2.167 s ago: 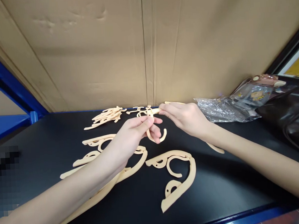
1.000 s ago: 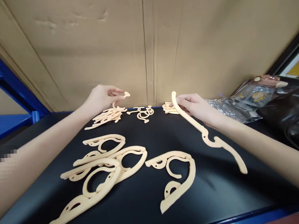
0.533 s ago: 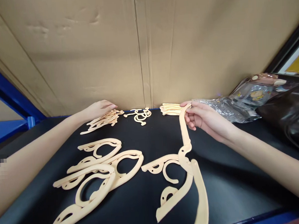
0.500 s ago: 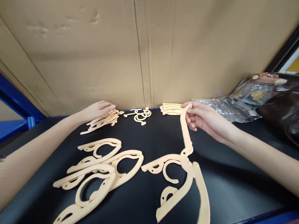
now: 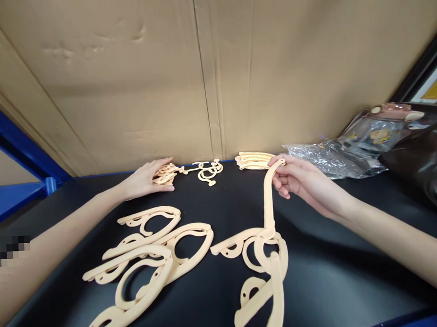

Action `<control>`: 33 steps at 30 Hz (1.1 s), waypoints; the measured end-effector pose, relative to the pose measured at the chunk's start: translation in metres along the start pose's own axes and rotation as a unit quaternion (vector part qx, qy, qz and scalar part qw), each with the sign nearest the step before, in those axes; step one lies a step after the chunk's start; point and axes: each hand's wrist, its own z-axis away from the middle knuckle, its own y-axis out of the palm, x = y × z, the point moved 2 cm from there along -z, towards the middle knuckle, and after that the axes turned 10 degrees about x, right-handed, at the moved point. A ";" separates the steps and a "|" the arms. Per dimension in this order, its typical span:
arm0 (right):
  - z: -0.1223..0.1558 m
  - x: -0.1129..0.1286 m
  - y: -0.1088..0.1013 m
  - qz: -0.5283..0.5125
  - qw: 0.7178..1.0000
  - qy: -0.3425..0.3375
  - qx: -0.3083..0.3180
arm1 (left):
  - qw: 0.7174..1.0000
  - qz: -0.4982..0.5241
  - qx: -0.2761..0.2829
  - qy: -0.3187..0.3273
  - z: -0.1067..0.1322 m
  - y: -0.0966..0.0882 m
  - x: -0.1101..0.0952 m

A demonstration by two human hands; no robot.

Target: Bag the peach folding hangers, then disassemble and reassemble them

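"Long curved strip (image 5: 267, 205), where is it?"

"In my right hand (image 5: 296, 181). Thumb and fingers are pinched shut on its rounded top end. The rest hangs down towards me from the hand, flat, thin and cream-coloured, with a matt, smooth face. Its lower part lies across an open frame piece (image 5: 228, 243) on the black tabletop (image 5: 337, 274)."

"What shape is that frame?"

"A flat cut-out with a hooked inner curl and small round holes, the same pale material. Well to the left of my right hand lies a loose heap of frames (image 5: 146, 255), overlapping each other."

"And your left hand (image 5: 146, 179)?"

"It rests palm down on a pile of small pieces (image 5: 165, 172), fingers loosely bent over them. I can't tell whether it grips any. Just right of it sit a few little hook shapes (image 5: 207, 171), thin and curly."

"Anything close to the right hand?"

"A neat stack of curved strips (image 5: 253, 159) just behind the fingertips, and a crinkled clear plastic bag (image 5: 324, 160) to its right. Behind everything stands a creased cardboard wall (image 5: 199, 76)."
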 end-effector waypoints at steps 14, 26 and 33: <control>0.003 -0.004 0.000 -0.025 0.999 -0.016 -0.039 | 0.997 0.056 0.049 -0.032 0.002 -0.003 -0.004; 0.009 -0.002 0.004 -0.006 0.992 -0.056 -0.111 | 0.836 0.518 0.181 -0.001 0.027 -0.015 -0.164; 0.012 0.005 0.012 0.470 0.860 -0.176 -0.092 | 0.714 0.676 0.170 -0.072 0.048 0.003 -0.218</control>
